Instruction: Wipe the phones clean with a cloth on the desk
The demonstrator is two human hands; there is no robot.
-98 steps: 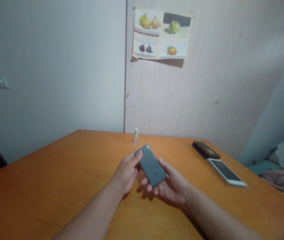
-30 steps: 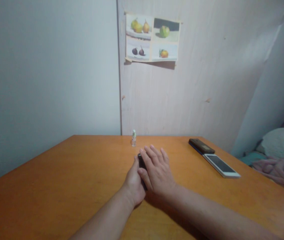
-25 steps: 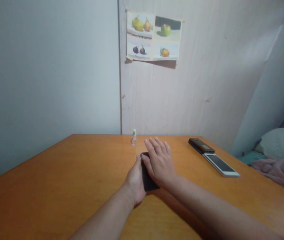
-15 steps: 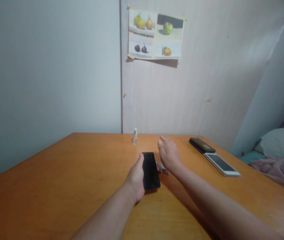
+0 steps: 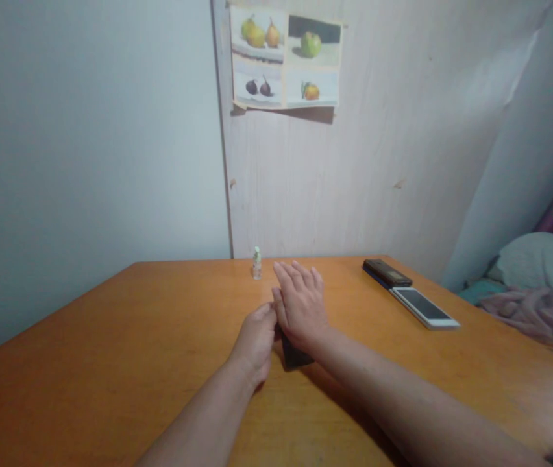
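A black smartphone [image 5: 294, 355] is gripped along its left edge by my left hand [image 5: 255, 342], thumb on top. My right hand [image 5: 302, 305] lies flat across the phone's upper part, fingers stretched out past its far end. Only the near end of the screen shows; the rest is hidden under the right palm. Whether that palm presses on the glass or hovers just over it, I cannot tell. Beyond the hands, a small clear bottle [image 5: 257, 264] with a pale green top stands upright on the table.
The orange wooden table [image 5: 135, 350] reaches back to the wall. On its right lie a white phone or tablet [image 5: 425, 308] and a dark brown case-like object [image 5: 387, 273]. Bedding [image 5: 539, 305] is beyond the right edge. Fruit pictures [image 5: 286, 57] hang on the wall.
My right hand has moved left, from beside the phone to over its screen. The small pinkish item seen right of the phone is now hidden. The camera view has shifted slightly.
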